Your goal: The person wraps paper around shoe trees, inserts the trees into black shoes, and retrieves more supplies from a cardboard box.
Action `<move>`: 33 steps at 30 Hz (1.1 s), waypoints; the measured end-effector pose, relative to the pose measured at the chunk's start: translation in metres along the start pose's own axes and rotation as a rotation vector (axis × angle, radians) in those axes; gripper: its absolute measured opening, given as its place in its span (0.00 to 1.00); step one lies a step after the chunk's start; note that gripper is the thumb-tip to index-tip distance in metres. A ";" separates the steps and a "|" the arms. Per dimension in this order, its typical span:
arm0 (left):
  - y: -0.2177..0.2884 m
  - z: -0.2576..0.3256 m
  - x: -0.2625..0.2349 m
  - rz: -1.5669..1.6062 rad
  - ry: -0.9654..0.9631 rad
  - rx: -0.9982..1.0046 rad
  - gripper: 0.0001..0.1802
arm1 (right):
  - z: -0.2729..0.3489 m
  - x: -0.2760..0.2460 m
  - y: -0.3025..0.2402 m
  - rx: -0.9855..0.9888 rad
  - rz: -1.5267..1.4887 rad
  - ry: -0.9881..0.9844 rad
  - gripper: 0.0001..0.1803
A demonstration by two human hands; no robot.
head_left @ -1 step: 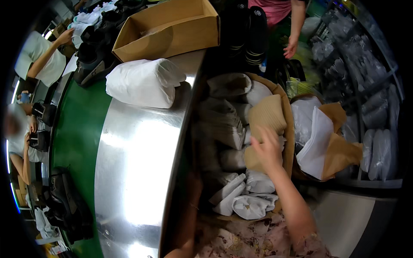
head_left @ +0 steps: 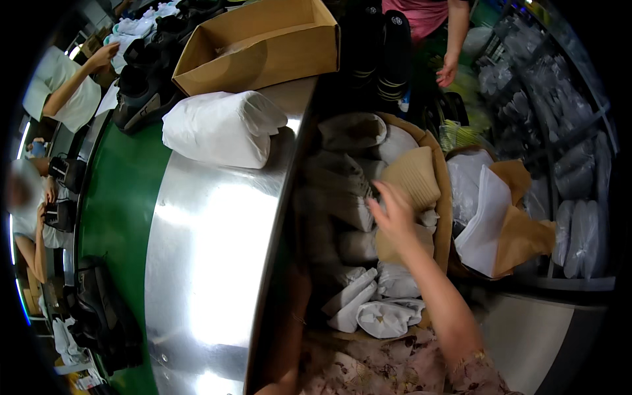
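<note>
A large cardboard box (head_left: 440, 191) stands beside the metal table, packed with white paper-wrapped bundles (head_left: 398, 282) and ribbed tan paper rolls (head_left: 416, 176). My right hand (head_left: 395, 216) is over the middle of this box, fingers stretched and apart, holding nothing. It is just below the upper tan roll and above another flat piece of tan paper (head_left: 421, 242). Grey-white bundles (head_left: 342, 187) lie to the left of its fingertips. My left hand (head_left: 297, 283) is low in the dark gap between table edge and box; shadow hides its fingers.
A white-wrapped bundle (head_left: 220, 128) and an open cardboard carton (head_left: 263, 56) sit on the shiny metal table (head_left: 204, 243). Dark shoes (head_left: 105, 316) line the green belt (head_left: 122, 178). Co-workers are at left and top. Plastic-bagged items fill a rack (head_left: 559, 125) at right.
My right hand has shifted a little left and up, off the front of the upper tan roll. The bundles stay as they were.
</note>
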State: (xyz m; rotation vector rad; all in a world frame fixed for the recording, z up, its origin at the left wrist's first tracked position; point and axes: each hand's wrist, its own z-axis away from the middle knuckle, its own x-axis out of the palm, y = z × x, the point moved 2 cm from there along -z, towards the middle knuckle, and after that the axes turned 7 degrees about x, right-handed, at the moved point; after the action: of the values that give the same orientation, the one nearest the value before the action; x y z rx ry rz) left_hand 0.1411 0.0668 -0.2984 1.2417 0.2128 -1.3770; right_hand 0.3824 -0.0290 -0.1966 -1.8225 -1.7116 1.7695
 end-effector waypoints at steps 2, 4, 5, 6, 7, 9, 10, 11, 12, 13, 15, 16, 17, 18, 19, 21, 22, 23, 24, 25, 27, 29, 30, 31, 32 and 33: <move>-0.042 -0.010 0.023 -0.063 0.254 0.170 0.23 | -0.036 0.056 -0.002 -0.058 0.113 -0.047 0.18; -0.055 -0.012 0.032 -0.071 0.296 0.204 0.22 | -0.050 0.090 0.015 0.178 0.399 -0.405 0.11; -0.046 -0.007 0.021 -0.042 0.237 0.157 0.22 | -0.058 0.100 0.016 0.346 0.435 -0.581 0.10; -0.051 -0.004 0.021 -0.003 0.234 0.161 0.22 | -0.066 0.101 0.018 0.446 0.356 -0.630 0.12; -0.057 -0.001 0.020 0.029 0.229 0.167 0.22 | -0.069 0.098 0.020 0.547 0.277 -0.674 0.13; -0.070 0.017 0.012 0.049 0.320 0.204 0.22 | -0.070 0.087 0.009 0.625 0.048 -0.605 0.11; -0.048 0.028 -0.002 0.030 0.325 0.200 0.22 | -0.067 0.076 0.023 0.647 -0.082 -0.630 0.11; -0.022 0.042 -0.022 0.007 0.343 0.203 0.22 | -0.066 0.061 0.027 0.653 -0.220 -0.645 0.10; 0.004 0.056 -0.039 -0.024 0.383 0.213 0.22 | -0.059 0.051 0.032 0.618 -0.355 -0.515 0.10; 0.024 0.063 -0.041 -0.047 0.408 0.231 0.22 | -0.044 0.042 0.049 0.590 -0.475 -0.374 0.10; 0.049 0.083 -0.044 -0.030 0.462 0.330 0.20 | -0.029 0.024 0.047 0.583 -0.777 -0.170 0.09; 0.057 0.091 -0.045 -0.025 0.485 0.383 0.19 | -0.024 0.011 0.044 0.614 -0.943 -0.091 0.09; 0.063 0.095 -0.047 0.145 0.450 0.369 0.19 | -0.018 -0.003 0.039 0.642 -1.106 -0.003 0.09; 0.070 0.098 -0.049 0.314 0.408 0.354 0.18 | -0.011 -0.018 0.035 0.652 -1.206 -0.005 0.09; 0.077 0.100 -0.052 0.482 0.358 0.337 0.18 | -0.004 -0.033 0.029 0.680 -1.279 -0.053 0.09; 0.081 0.098 -0.066 0.493 0.442 0.486 0.19 | 0.015 -0.068 -0.004 0.758 -1.413 -0.166 0.09; 0.091 0.107 -0.073 0.706 0.363 0.446 0.20 | 0.031 -0.087 -0.016 0.775 -1.473 -0.166 0.09; 0.102 0.114 -0.080 0.909 0.275 0.382 0.20 | 0.045 -0.099 -0.026 0.801 -1.507 -0.160 0.09; 0.112 0.120 -0.085 1.066 0.195 0.359 0.20 | 0.058 -0.110 -0.036 0.826 -1.542 -0.160 0.09; 0.120 0.129 -0.089 1.215 0.111 0.328 0.19 | 0.074 -0.122 -0.048 0.857 -1.582 -0.157 0.10; 0.131 0.148 -0.092 1.412 -0.025 0.321 0.22 | 0.103 -0.133 -0.070 0.883 -1.725 -0.220 0.13; 0.142 0.170 -0.099 1.507 -0.146 0.335 0.26 | 0.127 -0.137 -0.079 0.906 -1.867 -0.289 0.15; 0.143 0.180 -0.101 1.542 -0.175 0.348 0.27 | 0.138 -0.138 -0.084 0.922 -1.913 -0.298 0.17; 0.143 0.189 -0.102 1.576 -0.203 0.362 0.27 | 0.149 -0.140 -0.090 0.916 -1.891 -0.308 0.17; 0.146 0.197 -0.104 1.610 -0.232 0.385 0.28 | 0.155 -0.143 -0.096 0.900 -1.870 -0.319 0.17; 0.148 0.204 -0.107 1.630 -0.249 0.413 0.29 | 0.160 -0.147 -0.102 0.884 -1.849 -0.330 0.17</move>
State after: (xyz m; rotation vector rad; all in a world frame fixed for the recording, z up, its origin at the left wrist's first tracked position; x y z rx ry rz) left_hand 0.1229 -0.0612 -0.0568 1.0171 -1.0965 -0.0832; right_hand 0.2450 -0.1909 -0.0852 0.5085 -1.2346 1.2713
